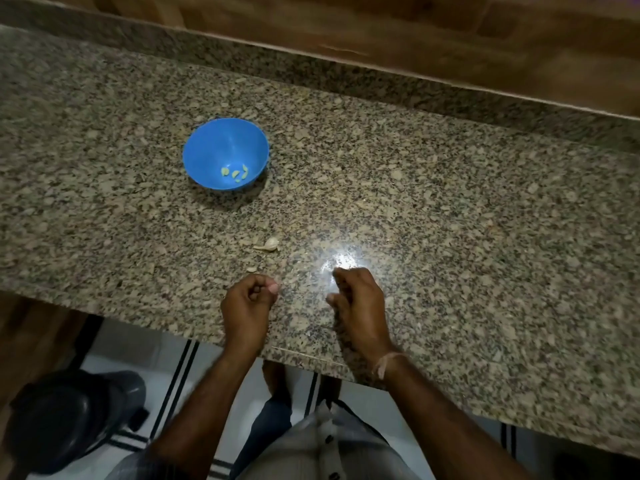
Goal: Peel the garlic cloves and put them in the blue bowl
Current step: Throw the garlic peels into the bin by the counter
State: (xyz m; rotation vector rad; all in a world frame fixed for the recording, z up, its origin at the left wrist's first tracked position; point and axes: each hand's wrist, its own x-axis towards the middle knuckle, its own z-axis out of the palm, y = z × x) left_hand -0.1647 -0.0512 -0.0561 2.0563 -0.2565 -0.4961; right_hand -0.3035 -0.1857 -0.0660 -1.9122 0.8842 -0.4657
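The blue bowl [221,140] stands on the granite counter [450,202], left of centre, with three pale peeled garlic cloves [235,173] at its bottom. An unpeeled garlic clove [270,243] lies on the counter with loose skin beside it, between the bowl and my hands. A small scrap of skin [252,269] lies just beyond my left hand [249,299]. That hand is curled into a fist near the front edge, and I see nothing inside it. My right hand [356,299] hovers beside it, blurred, fingers loosely curled downward with nothing visible in them.
A raised granite ledge [346,74] and a wooden surface [450,29] run along the back. A bright light glare [343,261] sits in front of my right hand. A dark stool [69,420] stands on the floor at the lower left.
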